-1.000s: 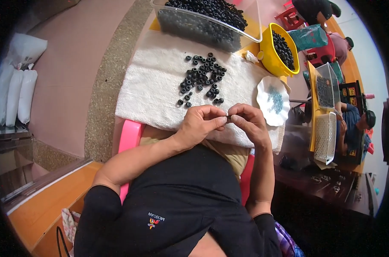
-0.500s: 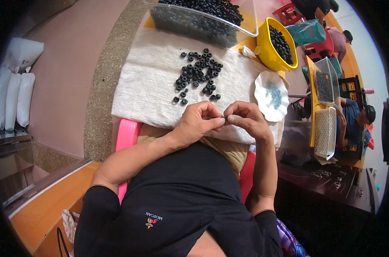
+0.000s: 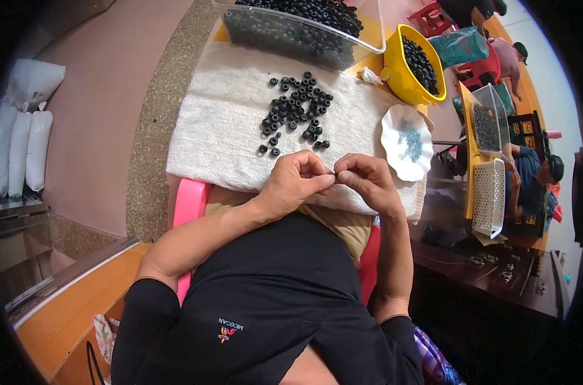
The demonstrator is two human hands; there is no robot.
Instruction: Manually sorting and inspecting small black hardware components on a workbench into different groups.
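Note:
My left hand and my right hand meet over the near edge of a white towel, fingers pinched together. Between their fingertips sits a small dark piece, mostly hidden by the fingers, so its exact kind does not show. Just beyond my hands lies a loose pile of small round black parts with holes in their ends. To the right of the pile, a white wavy-rimmed plate carries tiny blue-green bits.
A clear plastic bin full of black parts stands at the far edge. Beside it is a yellow basket holding more of them. Co-workers sit at a table on the right. White sacks stand far left.
My hands stay pinched together in nearly the same place, with only slight finger movement around the dark piece. The pile and plate have not changed.

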